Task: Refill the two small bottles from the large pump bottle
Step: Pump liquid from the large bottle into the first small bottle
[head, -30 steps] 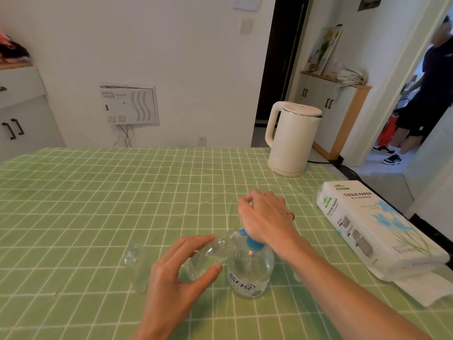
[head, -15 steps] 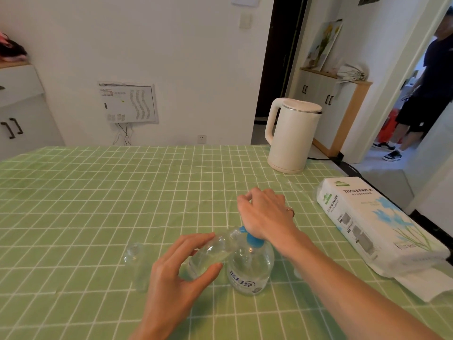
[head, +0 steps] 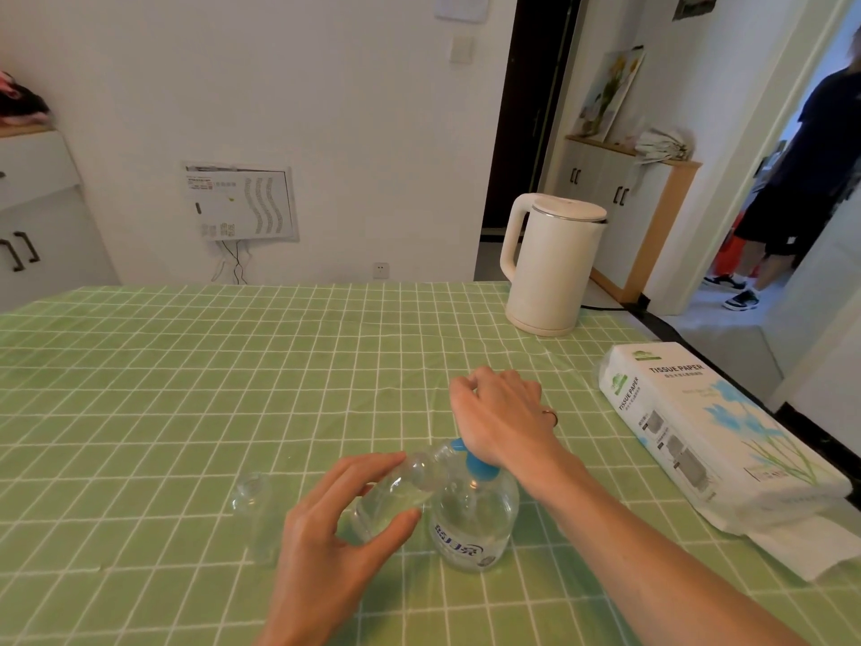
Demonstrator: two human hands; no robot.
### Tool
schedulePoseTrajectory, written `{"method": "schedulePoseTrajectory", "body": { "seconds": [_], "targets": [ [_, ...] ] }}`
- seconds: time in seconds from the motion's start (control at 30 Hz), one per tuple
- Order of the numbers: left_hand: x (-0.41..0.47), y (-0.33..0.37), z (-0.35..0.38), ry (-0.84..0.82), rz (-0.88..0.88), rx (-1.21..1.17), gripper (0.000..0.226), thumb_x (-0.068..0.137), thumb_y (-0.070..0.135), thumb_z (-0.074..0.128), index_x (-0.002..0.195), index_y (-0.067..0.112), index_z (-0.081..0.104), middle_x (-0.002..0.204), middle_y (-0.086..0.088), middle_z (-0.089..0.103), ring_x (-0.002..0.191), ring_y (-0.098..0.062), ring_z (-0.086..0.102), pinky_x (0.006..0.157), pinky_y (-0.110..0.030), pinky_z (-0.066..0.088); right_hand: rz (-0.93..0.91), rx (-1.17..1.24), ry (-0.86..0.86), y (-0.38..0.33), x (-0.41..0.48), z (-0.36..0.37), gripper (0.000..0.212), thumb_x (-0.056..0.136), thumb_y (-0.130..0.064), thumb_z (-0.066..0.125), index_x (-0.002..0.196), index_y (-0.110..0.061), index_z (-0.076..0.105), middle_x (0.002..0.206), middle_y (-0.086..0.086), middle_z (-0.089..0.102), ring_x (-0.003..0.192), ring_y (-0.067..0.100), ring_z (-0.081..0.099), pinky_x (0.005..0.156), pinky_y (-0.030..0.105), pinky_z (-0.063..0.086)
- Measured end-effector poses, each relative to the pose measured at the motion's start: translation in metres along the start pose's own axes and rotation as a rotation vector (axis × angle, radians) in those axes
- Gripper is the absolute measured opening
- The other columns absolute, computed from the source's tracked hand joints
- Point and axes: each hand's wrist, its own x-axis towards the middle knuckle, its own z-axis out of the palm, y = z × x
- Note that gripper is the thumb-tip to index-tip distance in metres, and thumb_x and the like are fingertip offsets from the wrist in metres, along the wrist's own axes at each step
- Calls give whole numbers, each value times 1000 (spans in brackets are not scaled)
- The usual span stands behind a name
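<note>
Lower centre of frame: left hand [head: 335, 529] clamped round a tilted small bottle [head: 396, 496], its mouth at the blue spout of the large pump bottle [head: 470, 519]; right hand [head: 503, 417] palm-down on the pump head, fingers loosely bent, hiding it. Second small bottle [head: 254, 510] upright just left, partly behind the left hand. On the green-checked worktop [head: 186, 389], right side: kettle [head: 550, 263], tissue pack [head: 699, 426].

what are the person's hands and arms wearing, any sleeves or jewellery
No sleeves, gloves or watch show on either arm. The right hand wears a thin gold-toned ring on one finger; the left hand shows nothing worn.
</note>
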Motion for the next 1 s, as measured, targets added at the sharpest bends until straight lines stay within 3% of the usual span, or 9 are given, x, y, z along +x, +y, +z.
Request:
{"method": "schedulePoseTrajectory", "body": {
  "seconds": [0.2, 0.43, 0.63, 1.0],
  "targets": [
    [-1, 0, 1, -8, 11, -3, 45, 78, 41, 80, 121, 29, 72, 117, 19, 74, 108, -7, 72, 88, -14, 54, -7, 13, 0, 0, -1, -3, 44, 108, -43, 31, 129, -20, 61, 141, 9, 53, 141, 33, 37, 120, 61, 30],
    [0, 0, 2, 0, 24, -3, 42, 79, 38, 80, 120, 33, 73, 116, 19, 75, 106, -7, 72, 87, -14, 54, -11, 124, 41, 0, -4, -3, 36, 106, -41, 30, 82, -22, 49, 112, 8, 62, 118, 32, 49, 109, 60, 41],
    [1, 2, 0, 8, 16, -9, 45, 80, 39, 80, 123, 40, 70, 116, 19, 75, 107, -8, 73, 88, -13, 53, -10, 87, 40, -1, -5, -1, 35, 107, -39, 32, 81, -21, 49, 114, 10, 61, 118, 33, 47, 110, 59, 42],
    [1, 2, 0, 5, 7, -5, 44, 79, 39, 80, 122, 33, 72, 117, 19, 75, 107, -8, 72, 88, -14, 54, -24, 108, 49, -1, -4, -4, 38, 105, -39, 34, 73, -21, 44, 99, 8, 58, 113, 34, 53, 102, 55, 45]
  ]
}}
